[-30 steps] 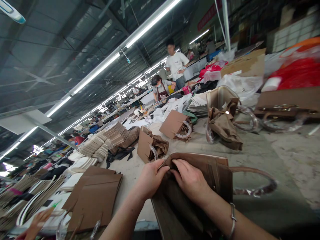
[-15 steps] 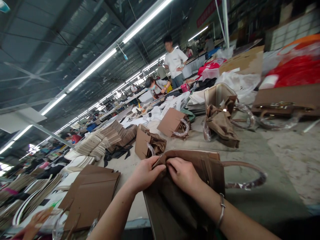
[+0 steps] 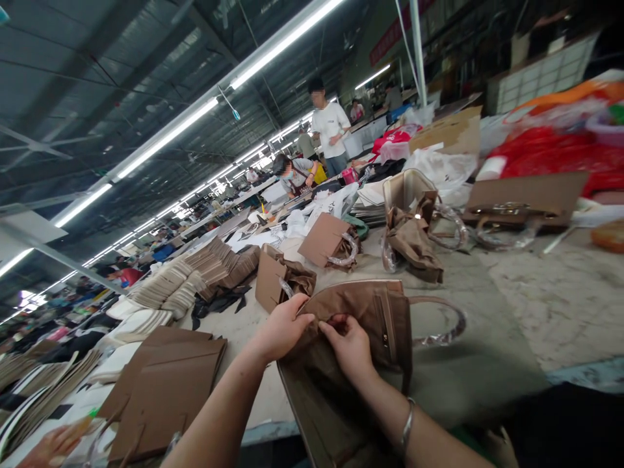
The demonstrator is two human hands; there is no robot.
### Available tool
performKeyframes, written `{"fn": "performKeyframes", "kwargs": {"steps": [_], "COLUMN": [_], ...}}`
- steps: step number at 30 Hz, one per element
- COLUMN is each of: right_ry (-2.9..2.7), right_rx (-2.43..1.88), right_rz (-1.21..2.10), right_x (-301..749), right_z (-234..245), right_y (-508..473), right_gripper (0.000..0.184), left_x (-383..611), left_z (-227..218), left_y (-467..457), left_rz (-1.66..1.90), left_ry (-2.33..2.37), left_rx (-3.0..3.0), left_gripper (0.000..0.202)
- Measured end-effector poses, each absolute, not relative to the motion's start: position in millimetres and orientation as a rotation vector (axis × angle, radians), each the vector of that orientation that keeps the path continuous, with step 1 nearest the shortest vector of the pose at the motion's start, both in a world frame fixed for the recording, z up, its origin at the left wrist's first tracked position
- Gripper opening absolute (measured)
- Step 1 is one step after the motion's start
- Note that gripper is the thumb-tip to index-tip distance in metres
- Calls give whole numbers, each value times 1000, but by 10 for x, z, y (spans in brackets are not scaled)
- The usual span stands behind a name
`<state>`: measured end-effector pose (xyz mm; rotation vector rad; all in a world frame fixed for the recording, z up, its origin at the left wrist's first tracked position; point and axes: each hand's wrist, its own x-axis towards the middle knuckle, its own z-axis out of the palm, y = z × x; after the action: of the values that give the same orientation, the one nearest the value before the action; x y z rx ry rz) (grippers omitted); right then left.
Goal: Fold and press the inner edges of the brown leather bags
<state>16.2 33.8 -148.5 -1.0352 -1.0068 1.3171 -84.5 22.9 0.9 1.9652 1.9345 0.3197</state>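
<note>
A brown handbag (image 3: 370,312) lies on its side on the worktable in front of me, its plastic-wrapped handle (image 3: 439,325) pointing right. My left hand (image 3: 283,328) is closed on the brown fabric at the bag's open mouth. My right hand (image 3: 348,348) pinches the same fabric just beside it, fingers curled into the opening. A silver bangle (image 3: 407,426) sits on my right wrist.
A stack of flat brown panels (image 3: 166,383) lies left of me. Three more brown bags (image 3: 414,234) stand further up the table, with stacks of cut pieces (image 3: 195,279) at left. Two people (image 3: 329,130) are at the far end; another person's hand (image 3: 46,445) shows bottom left.
Both hands have pulled the bag's mouth fabric up and bunched it, and the bag has shifted left and away from me. The view has turned slightly right.
</note>
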Motion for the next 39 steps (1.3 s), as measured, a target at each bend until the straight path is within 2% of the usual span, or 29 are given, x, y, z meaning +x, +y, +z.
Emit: {"fn": "performKeyframes", "kwargs": {"steps": [9,16,24,29,34,39], "right_ry": [-957,-1200,-1241,-1414,-1382,-1515], "right_rx": [-999,-1048,-987,-971,-1006,-901], "right_rz": [1356,1073,1207,1017,1035,889], "right_x": [-27,-16,58,114,30,20], "right_z": [-1404,-1292,-1332,-1440,-1417,-1342], "right_y": [449,480,405,340,364,375], "right_gripper": [18,10,24,33,20,5], "left_x": [-934,-930,-965,-978,-1003,-1041], "left_z": [-31,-74,-112,-109,-99,-76], "left_y": [164,177,209,210,183,146], "left_rz": [363,396,464,446,438,474], "left_ry": [1968,2014,2099,2054,1979,1927], "left_rx": [1951,1955,1870,1900,1906,1853], "left_gripper": [22,22,22,21,20,22]}}
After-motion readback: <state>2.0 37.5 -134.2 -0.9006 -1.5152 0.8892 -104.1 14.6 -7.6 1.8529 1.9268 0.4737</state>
